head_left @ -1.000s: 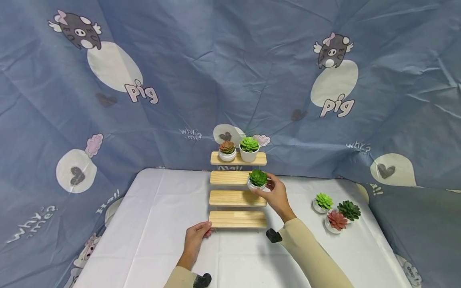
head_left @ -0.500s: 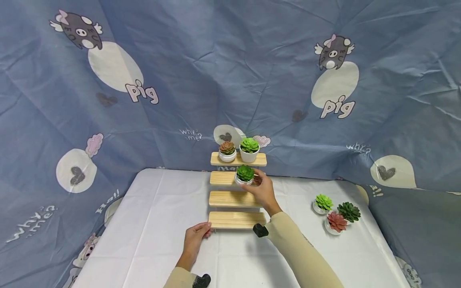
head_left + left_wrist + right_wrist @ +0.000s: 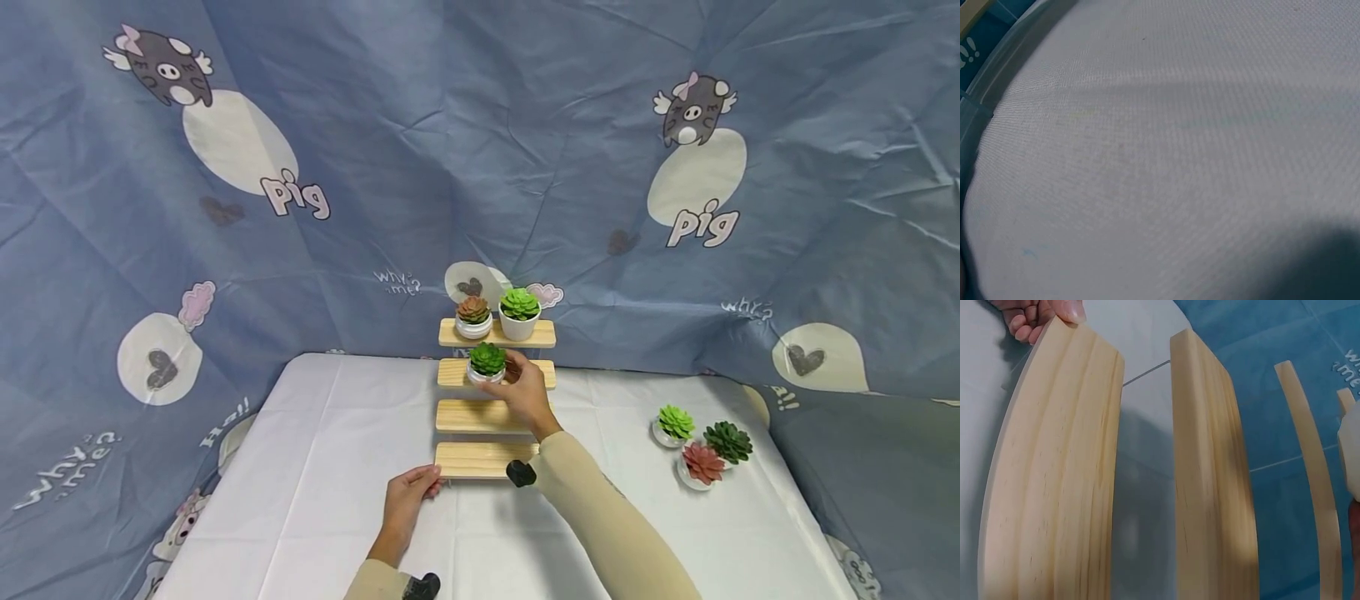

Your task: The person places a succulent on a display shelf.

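Wooden stand (image 3: 480, 414): four pale boards stepped one behind another, standing upright at the back of the white tablecloth (image 3: 337, 458).
Right hand (image 3: 525, 390): closed around the held plant (image 3: 487, 362), thumb and fingers against its white pot (image 3: 476, 377).
Held plant: a green rosette, upright, over the left half of the second board (image 3: 452, 373) from the top; whether its base touches the wood cannot be told.
Left hand (image 3: 407, 498): pinching the near left corner of the lowest board (image 3: 480, 454), thumb on the upper face; this grip shows also at the top of the right wrist view.
Top board (image 3: 547, 333): bears a brown plant (image 3: 473, 317) at left and a leafy green plant (image 3: 520, 312) just beside it, both in white pots.
Right of stand: three potted plants grouped on the tablecloth, well apart from the boards: lime plant (image 3: 675, 423), red plant (image 3: 702, 465) and dark green plant (image 3: 727, 442).
Sleeves: tan sleeve (image 3: 607, 517) on each arm, with a black fitting (image 3: 521, 473) at the cuff.
Backdrop: blue cloth (image 3: 480, 150) printed with pigs, hearts and lettering.
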`<move>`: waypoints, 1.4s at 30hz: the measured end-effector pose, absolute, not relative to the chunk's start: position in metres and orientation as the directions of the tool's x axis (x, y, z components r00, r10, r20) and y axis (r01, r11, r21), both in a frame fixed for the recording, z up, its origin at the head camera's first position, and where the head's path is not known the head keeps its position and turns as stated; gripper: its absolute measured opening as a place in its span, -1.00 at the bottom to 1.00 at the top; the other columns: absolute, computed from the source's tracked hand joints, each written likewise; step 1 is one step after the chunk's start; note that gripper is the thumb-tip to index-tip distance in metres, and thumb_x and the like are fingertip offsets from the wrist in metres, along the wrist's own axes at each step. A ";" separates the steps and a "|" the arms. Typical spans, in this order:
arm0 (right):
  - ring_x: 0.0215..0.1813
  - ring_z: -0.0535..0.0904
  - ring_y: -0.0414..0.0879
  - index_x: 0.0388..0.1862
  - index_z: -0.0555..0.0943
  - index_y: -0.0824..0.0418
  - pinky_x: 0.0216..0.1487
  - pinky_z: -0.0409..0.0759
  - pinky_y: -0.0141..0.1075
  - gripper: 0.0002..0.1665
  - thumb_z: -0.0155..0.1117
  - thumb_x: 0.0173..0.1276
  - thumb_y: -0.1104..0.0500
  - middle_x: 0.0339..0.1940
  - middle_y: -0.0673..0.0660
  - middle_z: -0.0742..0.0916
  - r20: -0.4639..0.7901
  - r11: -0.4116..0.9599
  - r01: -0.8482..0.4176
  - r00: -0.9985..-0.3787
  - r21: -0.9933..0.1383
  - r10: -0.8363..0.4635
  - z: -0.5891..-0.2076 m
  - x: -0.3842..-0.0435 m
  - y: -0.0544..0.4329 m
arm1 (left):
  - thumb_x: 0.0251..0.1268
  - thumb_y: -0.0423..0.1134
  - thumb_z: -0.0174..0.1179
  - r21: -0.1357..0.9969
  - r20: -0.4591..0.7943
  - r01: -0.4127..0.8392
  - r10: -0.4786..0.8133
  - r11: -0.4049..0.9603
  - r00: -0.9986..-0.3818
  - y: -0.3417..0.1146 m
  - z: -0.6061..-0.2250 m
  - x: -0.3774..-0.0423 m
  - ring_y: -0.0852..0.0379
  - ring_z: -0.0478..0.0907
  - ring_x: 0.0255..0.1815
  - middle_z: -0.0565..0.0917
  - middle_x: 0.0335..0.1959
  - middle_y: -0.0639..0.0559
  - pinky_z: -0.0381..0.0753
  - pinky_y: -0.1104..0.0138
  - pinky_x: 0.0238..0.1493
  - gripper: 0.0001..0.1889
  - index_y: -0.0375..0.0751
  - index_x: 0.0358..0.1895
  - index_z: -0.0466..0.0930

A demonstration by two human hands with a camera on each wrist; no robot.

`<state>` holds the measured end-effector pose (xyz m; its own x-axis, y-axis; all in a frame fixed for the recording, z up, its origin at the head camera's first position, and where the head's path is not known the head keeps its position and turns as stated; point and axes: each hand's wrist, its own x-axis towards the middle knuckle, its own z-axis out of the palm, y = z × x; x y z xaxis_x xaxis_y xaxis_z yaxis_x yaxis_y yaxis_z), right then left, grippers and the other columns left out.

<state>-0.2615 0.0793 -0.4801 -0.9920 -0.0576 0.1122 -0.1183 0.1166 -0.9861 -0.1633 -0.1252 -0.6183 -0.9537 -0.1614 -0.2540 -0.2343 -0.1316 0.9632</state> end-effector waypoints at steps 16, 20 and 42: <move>0.22 0.52 0.06 0.25 0.47 0.31 0.27 0.45 -0.19 -0.25 0.54 0.05 0.29 0.17 0.22 0.61 0.117 0.189 -0.134 -0.988 -0.973 -0.098 -0.481 -0.274 0.062 | 0.26 -0.33 0.28 0.963 -0.251 -0.231 -0.140 -0.142 -0.958 -0.123 -0.619 -0.166 0.29 0.59 -0.50 0.72 -0.48 -0.01 0.61 0.50 -0.42 -0.69 -0.61 -0.12 0.60; 0.25 0.50 0.08 0.25 0.47 0.31 0.29 0.44 -0.19 -0.25 0.53 0.05 0.32 0.19 0.23 0.60 0.109 0.187 -0.125 -0.989 -0.974 -0.097 -0.483 -0.274 0.059 | 0.26 -0.33 0.28 0.963 -0.247 -0.228 -0.138 -0.141 -0.959 -0.121 -0.619 -0.166 0.29 0.59 -0.50 0.71 -0.49 0.00 0.60 0.50 -0.42 -0.70 -0.60 -0.13 0.60; 0.29 0.45 0.14 0.32 0.39 0.37 0.28 0.45 -0.20 -0.24 0.45 0.12 0.40 0.28 0.31 0.51 0.131 0.146 -0.149 -0.984 -0.978 -0.123 -0.480 -0.264 0.070 | 0.26 -0.34 0.28 0.958 -0.268 -0.247 -0.150 -0.148 -0.952 -0.125 -0.619 -0.165 0.26 0.60 -0.48 0.72 -0.47 -0.02 0.61 0.48 -0.41 -0.71 -0.58 -0.12 0.61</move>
<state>-0.2641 0.0698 -0.4802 -0.9838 -0.1226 0.1311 -0.1485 0.1460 -0.9781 -0.1652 -0.1252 -0.6187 -0.9516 -0.1505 -0.2681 -0.2465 -0.1478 0.9578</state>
